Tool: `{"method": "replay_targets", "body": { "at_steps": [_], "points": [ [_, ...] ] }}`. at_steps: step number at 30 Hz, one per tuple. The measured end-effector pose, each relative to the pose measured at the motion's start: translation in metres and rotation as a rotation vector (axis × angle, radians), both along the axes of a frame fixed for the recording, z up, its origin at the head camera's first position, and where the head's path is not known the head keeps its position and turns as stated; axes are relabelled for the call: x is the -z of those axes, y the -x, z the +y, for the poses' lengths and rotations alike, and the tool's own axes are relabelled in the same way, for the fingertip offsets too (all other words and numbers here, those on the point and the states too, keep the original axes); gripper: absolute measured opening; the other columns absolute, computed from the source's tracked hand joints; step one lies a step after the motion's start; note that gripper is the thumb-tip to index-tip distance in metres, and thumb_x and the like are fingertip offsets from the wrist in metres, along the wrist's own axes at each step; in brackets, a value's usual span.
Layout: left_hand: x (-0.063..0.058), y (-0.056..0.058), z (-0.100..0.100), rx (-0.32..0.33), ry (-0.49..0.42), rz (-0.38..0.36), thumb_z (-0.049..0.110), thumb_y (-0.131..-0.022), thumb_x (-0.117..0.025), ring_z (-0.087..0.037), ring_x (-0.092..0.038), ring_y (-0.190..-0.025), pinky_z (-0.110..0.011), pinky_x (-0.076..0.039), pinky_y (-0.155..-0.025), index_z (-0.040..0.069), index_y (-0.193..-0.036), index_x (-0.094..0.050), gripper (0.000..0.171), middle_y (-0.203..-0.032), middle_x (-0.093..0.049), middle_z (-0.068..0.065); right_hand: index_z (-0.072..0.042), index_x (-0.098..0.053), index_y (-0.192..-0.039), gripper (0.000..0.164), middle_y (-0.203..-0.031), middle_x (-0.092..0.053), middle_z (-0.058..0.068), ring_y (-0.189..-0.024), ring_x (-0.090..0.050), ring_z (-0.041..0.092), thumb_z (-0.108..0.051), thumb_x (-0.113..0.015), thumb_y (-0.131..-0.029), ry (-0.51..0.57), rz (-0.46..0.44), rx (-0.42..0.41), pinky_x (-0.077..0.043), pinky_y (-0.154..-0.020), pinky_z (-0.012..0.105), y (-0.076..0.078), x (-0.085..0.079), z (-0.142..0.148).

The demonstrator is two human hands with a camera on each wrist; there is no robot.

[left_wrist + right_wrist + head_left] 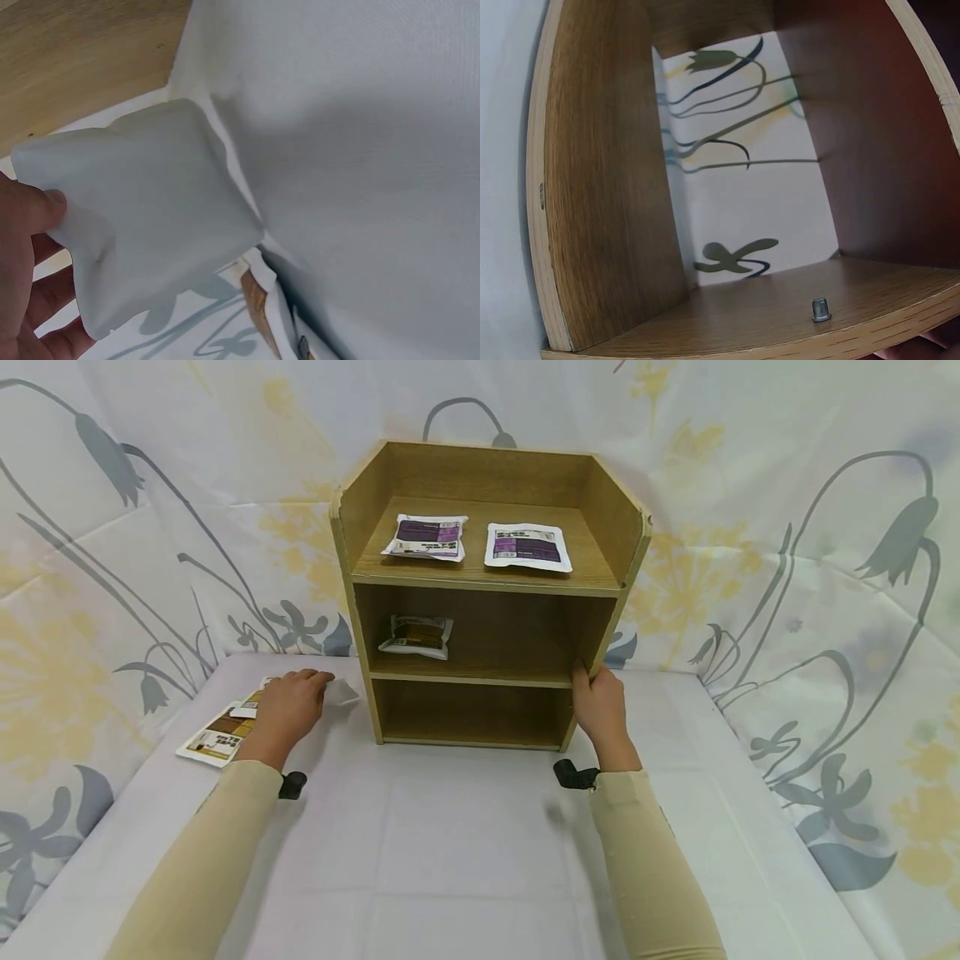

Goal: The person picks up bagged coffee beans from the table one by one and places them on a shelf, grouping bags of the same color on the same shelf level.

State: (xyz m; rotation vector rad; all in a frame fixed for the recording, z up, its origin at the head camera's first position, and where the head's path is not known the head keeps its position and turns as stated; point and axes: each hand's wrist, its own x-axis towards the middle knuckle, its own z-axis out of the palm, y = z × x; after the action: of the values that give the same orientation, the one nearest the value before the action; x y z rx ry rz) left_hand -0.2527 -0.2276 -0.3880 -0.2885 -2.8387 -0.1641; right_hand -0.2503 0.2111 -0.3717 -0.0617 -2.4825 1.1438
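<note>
My left hand (292, 706) pinches a plain white sealed pouch (150, 217) by its edge, thumb on the near face in the left wrist view. The pouch is beside the lower left of a small wooden shelf (487, 582). With my right hand (602, 703) I grip the shelf's right side panel around the middle board. In the right wrist view, fingers (937, 341) show only at the corner, behind the wood. Two purple-and-white pouches lie on the top level, the left pouch (427, 538) and the right pouch (527, 547). A brown-labelled pouch (417, 637) lies at the left of the middle level.
Brown-and-white packets (217, 737) lie on the white-covered table (465, 835) by my left forearm, partly hidden by it. A flower-printed cloth (750, 485) hangs behind. Inside the shelf a small metal peg (820, 310) sticks out of a panel.
</note>
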Motion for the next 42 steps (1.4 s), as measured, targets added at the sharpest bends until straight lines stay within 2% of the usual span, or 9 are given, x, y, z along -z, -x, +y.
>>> {"method": "replay_targets", "body": {
  "at_steps": [7,15,23,29,33,36,42],
  "points": [
    [-0.008,-0.006,-0.001,0.021,0.019,0.022,0.006,-0.096,-0.049,-0.042,-0.061,-0.105,-0.057,-0.048,-0.083,0.004,-0.123,-0.063,0.03,-0.119,-0.065,-0.021,0.002,-0.062,-0.106,0.051,-0.093,-0.066,0.026,-0.083,-0.065,0.039,-0.041,-0.035,-0.101,0.007,-0.005,-0.002,-0.052,-0.068,0.049,-0.001,-0.001,-0.001],
    [-0.026,-0.019,0.002,0.034,0.057,0.03,0.005,-0.095,-0.05,-0.043,-0.063,-0.101,-0.056,-0.05,-0.079,0.003,-0.121,-0.064,0.03,-0.117,-0.067,-0.021,0.003,-0.062,-0.107,0.052,-0.091,-0.066,0.026,-0.08,-0.064,0.038,-0.041,-0.034,-0.101,0.015,-0.016,0.001,-0.052,-0.066,0.048,-0.002,-0.003,-0.001],
    [-0.035,-0.029,0.004,0.052,0.057,0.038,0.005,-0.093,-0.052,-0.043,-0.065,-0.095,-0.056,-0.051,-0.073,0.004,-0.117,-0.067,0.028,-0.11,-0.069,-0.021,0.003,-0.061,-0.109,0.052,-0.092,-0.066,0.026,-0.081,-0.065,0.038,-0.041,-0.034,-0.102,0.014,-0.01,-0.004,-0.052,-0.065,0.047,-0.001,-0.001,0.0],
    [-0.043,-0.037,0.005,0.064,0.069,0.052,0.005,-0.093,-0.054,-0.043,-0.065,-0.092,-0.056,-0.051,-0.071,0.004,-0.114,-0.067,0.026,-0.106,-0.07,-0.021,0.003,-0.061,-0.109,0.052,-0.088,-0.066,0.025,-0.076,-0.065,0.037,-0.041,-0.034,-0.102,0.005,-0.007,-0.003,-0.05,-0.059,0.041,-0.001,-0.001,0.0],
    [-0.049,-0.043,0.008,0.068,0.063,0.062,0.005,-0.093,-0.054,-0.043,-0.065,-0.091,-0.056,-0.051,-0.07,0.004,-0.113,-0.068,0.025,-0.104,-0.07,-0.02,0.003,-0.062,-0.107,0.051,-0.088,-0.065,0.026,-0.078,-0.064,0.038,-0.04,-0.035,-0.102,0.008,-0.004,0.005,-0.05,-0.062,0.044,-0.002,-0.002,-0.001],
    [-0.053,-0.048,0.01,0.07,0.061,0.06,0.005,-0.093,-0.054,-0.043,-0.065,-0.091,-0.055,-0.051,-0.069,0.004,-0.113,-0.068,0.025,-0.103,-0.07,-0.02,0.003,-0.062,-0.107,0.052,-0.09,-0.066,0.026,-0.079,-0.064,0.039,-0.04,-0.035,-0.101,0.014,-0.001,0.008,-0.051,-0.064,0.047,-0.001,-0.002,-0.001],
    [-0.061,-0.055,0.013,0.069,0.073,0.029,0.005,-0.093,-0.054,-0.042,-0.066,-0.089,-0.054,-0.052,-0.068,0.005,-0.113,-0.068,0.025,-0.101,-0.07,-0.019,0.002,-0.062,-0.108,0.053,-0.09,-0.066,0.026,-0.079,-0.065,0.038,-0.042,-0.034,-0.101,0.01,0.001,0.007,-0.051,-0.063,0.045,0.001,0.0,0.0]
  ]
}}
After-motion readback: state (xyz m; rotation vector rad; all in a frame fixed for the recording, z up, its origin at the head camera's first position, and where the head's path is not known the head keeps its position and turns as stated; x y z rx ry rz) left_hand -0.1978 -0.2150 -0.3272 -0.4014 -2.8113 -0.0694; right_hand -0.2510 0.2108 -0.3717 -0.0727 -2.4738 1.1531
